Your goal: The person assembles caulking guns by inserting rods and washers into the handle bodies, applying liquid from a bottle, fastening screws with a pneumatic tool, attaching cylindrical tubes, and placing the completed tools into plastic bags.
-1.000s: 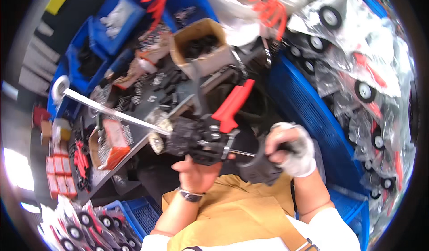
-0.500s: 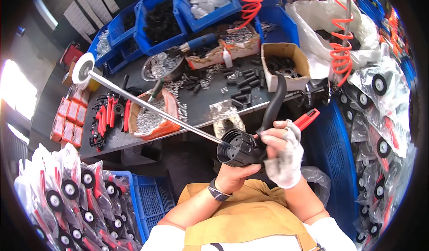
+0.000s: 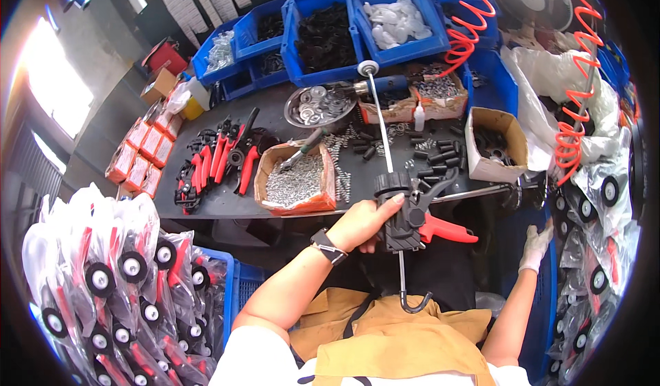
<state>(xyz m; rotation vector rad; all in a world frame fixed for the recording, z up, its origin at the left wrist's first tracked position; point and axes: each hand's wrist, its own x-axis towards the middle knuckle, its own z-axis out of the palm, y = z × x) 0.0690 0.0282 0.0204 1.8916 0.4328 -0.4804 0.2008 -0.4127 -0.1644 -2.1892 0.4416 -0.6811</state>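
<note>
My left hand [image 3: 369,226] is closed round the black body of a caulking gun [image 3: 400,228]. The gun's red trigger [image 3: 450,229] points to the right and its black handle slants up and right. A metal rod [image 3: 387,125] runs through the body, with a round pusher disc [image 3: 368,68] at the far end and a bent hook [image 3: 415,305] at the near end over my apron. Away to the right, my right hand [image 3: 535,248] in a pale glove has its fingers stretched out beside a blue crate [image 3: 547,283], holding nothing visible.
On the bench stand a carton of small metal parts [image 3: 295,180], a metal bowl of washers [image 3: 320,106] and red-handled gun parts [image 3: 223,156]. Blue bins [image 3: 323,76] line the back. Bagged guns [image 3: 130,283] fill both sides; red coiled hoses [image 3: 574,111] hang at right.
The gun has turned so its rod points away from me, and the hook end now shows. My right hand has let go of it and moved right. The view has shifted left.
</note>
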